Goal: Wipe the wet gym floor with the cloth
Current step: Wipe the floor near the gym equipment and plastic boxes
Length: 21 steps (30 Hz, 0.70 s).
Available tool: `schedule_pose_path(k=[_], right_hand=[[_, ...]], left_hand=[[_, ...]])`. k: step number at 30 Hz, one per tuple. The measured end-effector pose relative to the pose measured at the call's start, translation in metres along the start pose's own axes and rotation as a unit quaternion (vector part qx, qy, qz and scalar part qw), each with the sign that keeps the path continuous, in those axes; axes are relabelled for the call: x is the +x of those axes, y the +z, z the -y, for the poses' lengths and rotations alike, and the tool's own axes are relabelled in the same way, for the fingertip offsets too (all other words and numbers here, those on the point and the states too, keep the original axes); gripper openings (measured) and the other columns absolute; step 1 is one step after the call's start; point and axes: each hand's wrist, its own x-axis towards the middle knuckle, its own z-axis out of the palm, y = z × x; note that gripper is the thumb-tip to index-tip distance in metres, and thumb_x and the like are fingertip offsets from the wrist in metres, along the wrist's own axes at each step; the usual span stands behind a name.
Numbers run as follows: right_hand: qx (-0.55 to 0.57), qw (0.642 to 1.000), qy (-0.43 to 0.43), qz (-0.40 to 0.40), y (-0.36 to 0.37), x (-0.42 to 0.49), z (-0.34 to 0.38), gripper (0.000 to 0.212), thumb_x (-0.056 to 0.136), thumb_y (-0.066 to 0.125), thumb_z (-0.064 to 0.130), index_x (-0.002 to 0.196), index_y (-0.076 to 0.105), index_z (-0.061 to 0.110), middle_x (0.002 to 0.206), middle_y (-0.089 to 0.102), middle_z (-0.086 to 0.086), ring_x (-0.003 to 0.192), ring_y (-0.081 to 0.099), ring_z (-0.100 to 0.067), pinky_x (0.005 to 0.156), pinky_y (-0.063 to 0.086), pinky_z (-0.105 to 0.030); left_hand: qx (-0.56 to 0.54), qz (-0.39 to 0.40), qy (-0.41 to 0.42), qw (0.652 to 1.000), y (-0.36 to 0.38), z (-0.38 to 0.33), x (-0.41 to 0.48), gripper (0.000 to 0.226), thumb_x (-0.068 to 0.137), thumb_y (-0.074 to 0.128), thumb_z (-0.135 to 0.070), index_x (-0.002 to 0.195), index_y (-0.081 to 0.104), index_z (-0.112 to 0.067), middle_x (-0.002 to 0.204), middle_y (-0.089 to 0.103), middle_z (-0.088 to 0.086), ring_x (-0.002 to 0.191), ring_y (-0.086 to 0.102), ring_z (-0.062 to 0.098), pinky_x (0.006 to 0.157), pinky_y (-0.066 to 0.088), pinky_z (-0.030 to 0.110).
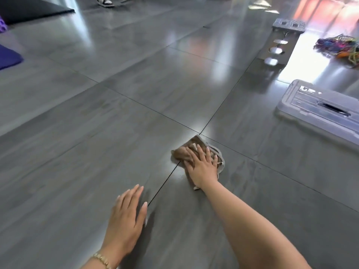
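A crumpled brown-and-grey cloth [194, 144] lies on the grey tiled gym floor [136, 105], right where several tile seams meet. My right hand [203, 166] presses flat on the cloth with straight, spread fingers and covers most of it. My left hand [126, 216] rests flat on the bare floor nearer to me, left of the cloth, with a bead bracelet on its wrist. The tiles around the cloth shine with glare, and faint smears show to its right.
A clear plastic bin lid [320, 111] lies on the floor to the right. Farther back right stand a grey rack [277, 45] and a heap of colourful cords [340, 45]. Purple and black mats [7, 55] sit far left. Someone's sandalled feet [105, 1] show at the top.
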Motion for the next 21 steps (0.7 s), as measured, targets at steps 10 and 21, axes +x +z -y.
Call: schedule_pose_path(k=[10,21], right_hand=[[-0.015,0.999,-0.012,0.031,-0.005,0.004,-0.003,0.053,0.095,0.022,0.057,0.146,0.008,0.049,0.158,-0.008,0.011,0.144,-0.018,-0.027,0.113,-0.013,-0.054],[0.003,0.996,0.094,0.009,-0.034,-0.005,-0.09,0.055,0.095,0.024,0.058,0.146,0.004,0.05,0.158,-0.01,0.011,0.144,-0.017,-0.025,0.114,-0.01,-0.052]], left_hand=[[0.071,0.107,-0.016,0.992,0.029,-0.042,0.032,0.068,0.092,0.002,-0.059,0.136,0.041,-0.027,0.14,0.045,-0.006,0.128,0.042,0.022,0.108,0.004,0.029],[0.175,0.108,-0.036,0.978,0.039,-0.083,0.054,0.091,0.066,-0.015,-0.067,0.145,0.014,-0.035,0.154,0.015,-0.008,0.141,0.015,0.015,0.11,-0.009,0.033]])
